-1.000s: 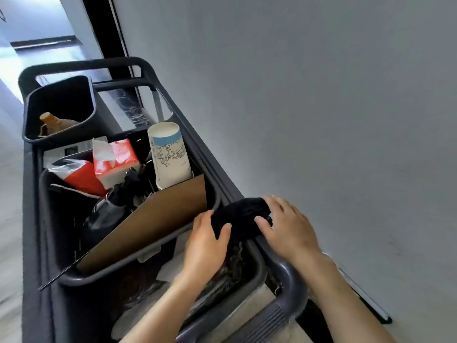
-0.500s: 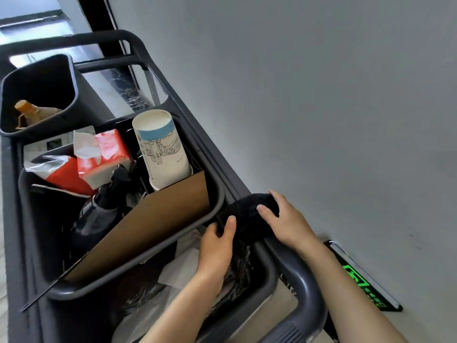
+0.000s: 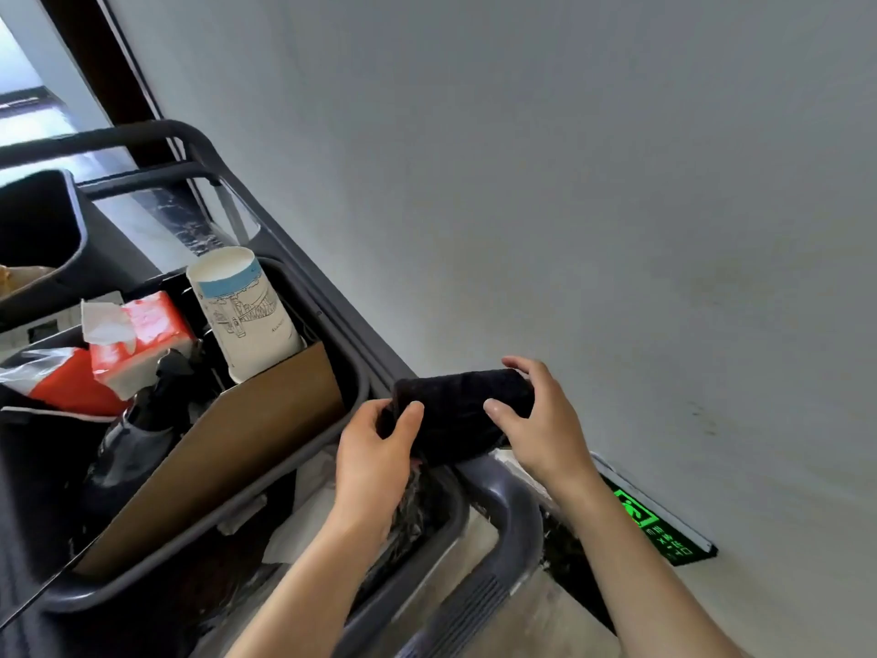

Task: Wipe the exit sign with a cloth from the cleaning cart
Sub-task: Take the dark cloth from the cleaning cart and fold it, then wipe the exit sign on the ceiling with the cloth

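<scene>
Black cloth, one, held by two hands: left hand, right hand.

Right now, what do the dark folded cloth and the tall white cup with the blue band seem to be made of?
Dark folded cloth: soft, napped fabric, likely microfibre or terry; matte, fuzzy surface. Tall white cup with the blue band: probably paper; matte printed wall, thin rim.

A plain grey-white wall fills most of the view, with a few faint marks (low on the right side). At the upper left a dark door frame stands against it, and beyond the frame the pale floor is bright with daylight.
</scene>
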